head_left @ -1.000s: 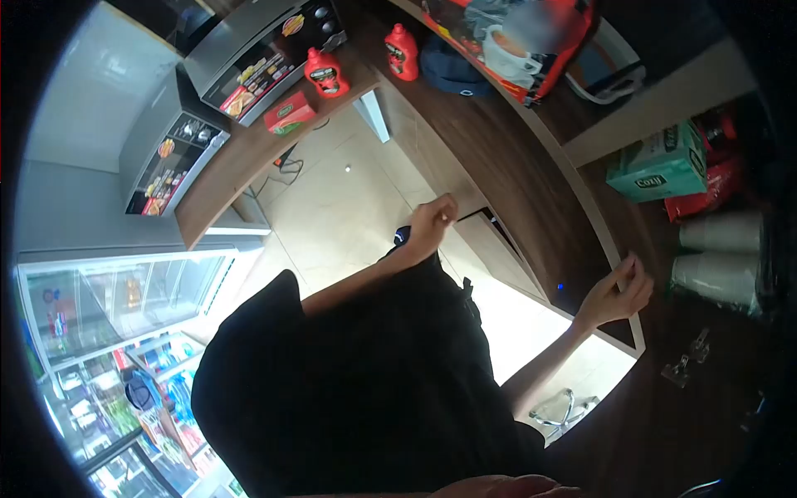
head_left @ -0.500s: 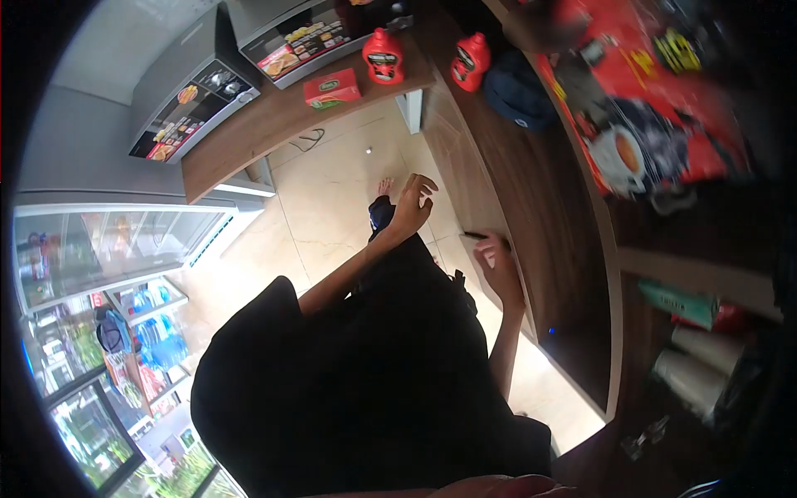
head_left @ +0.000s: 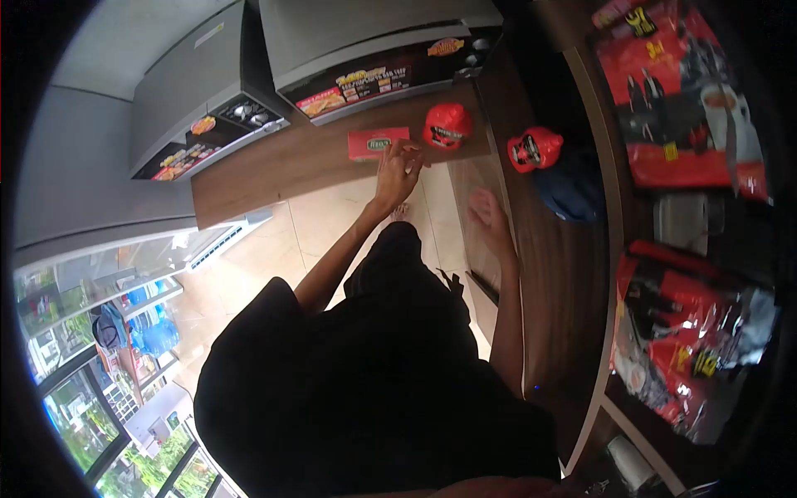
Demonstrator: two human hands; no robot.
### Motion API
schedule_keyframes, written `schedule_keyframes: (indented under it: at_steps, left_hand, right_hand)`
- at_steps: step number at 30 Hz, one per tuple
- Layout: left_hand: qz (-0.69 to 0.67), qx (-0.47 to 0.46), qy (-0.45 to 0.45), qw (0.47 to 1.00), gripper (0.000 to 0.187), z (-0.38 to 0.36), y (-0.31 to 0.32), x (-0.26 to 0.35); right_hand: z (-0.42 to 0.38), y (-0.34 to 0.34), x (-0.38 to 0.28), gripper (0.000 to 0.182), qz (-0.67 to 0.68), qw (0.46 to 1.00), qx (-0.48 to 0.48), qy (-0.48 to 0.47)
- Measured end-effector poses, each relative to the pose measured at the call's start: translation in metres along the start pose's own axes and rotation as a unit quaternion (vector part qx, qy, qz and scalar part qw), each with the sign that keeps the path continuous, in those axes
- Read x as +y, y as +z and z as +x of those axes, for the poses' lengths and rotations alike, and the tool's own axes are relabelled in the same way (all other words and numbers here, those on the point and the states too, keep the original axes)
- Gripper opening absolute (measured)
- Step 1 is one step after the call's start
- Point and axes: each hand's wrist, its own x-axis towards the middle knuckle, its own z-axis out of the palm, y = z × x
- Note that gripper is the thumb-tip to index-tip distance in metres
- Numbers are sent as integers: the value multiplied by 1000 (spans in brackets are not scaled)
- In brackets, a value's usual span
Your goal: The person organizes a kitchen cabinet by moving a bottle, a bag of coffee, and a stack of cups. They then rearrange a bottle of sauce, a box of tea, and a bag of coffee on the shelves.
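Note:
My left hand (head_left: 396,176) is over the front edge of the wooden shelf (head_left: 307,158), its fingers apart and nothing in it. Its fingertips overlap the lower right part of a red and green box (head_left: 369,143); whether they touch is unclear. To the right of the box stands a red bottle (head_left: 448,126). My right hand (head_left: 488,217), slightly blurred, hangs beside the dark wooden counter (head_left: 548,282) with fingers apart and empty. A second red bottle (head_left: 534,149) stands on that counter, near a dark blue cap (head_left: 569,191).
Grey ovens (head_left: 332,50) sit at the back of the shelf. Red packets (head_left: 672,108) fill the right-hand shelving, with a clear container (head_left: 682,222) between them. A glass-fronted fridge (head_left: 91,274) is at the left. Tiled floor (head_left: 320,228) shows below.
Both hands have moved up in the view, the left from over the floor to the box. The view has shifted, so the bottles and shelf appear lower and further right.

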Motion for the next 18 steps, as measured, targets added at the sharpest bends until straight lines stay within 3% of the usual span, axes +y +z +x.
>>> schedule_keyframes:
  at_steps: [3,4,6,7,8,10,12,13,15,18]
  left_hand:
    - [-14,0,-13,1000,18,40,-5,-21]
    - [19,-2,33,999,23,53,-3,-36]
    - [30,-13,31,999,47,71,8,-48]
    - [33,-19,34,999,61,83,14,-48]
    - [67,-28,80,994,70,91,26,-64]
    - [113,-48,183,975,90,103,66,-104]
    - [48,-286,26,957,87,128,35,-47]
    - [45,-317,27,947,86,131,37,-48]
    - [48,-370,23,927,83,134,40,-54]
    - [66,-426,76,899,75,115,57,-56]
  right_hand:
    - [85,15,-13,74,-5,990,106,-91]
    - [105,20,-15,80,-32,986,128,-99]
    - [147,27,-20,92,-88,973,177,-118]
    - [167,38,-11,96,-42,979,164,-116]
    - [178,48,-3,100,0,981,157,-112]
    - [179,48,-10,102,-110,987,113,-36]
    - [178,52,28,89,-222,952,202,-65]
    - [168,43,10,86,-228,960,160,-2]
    - [149,48,12,80,-298,927,226,-39]
    - [111,43,-3,70,-296,929,221,28]
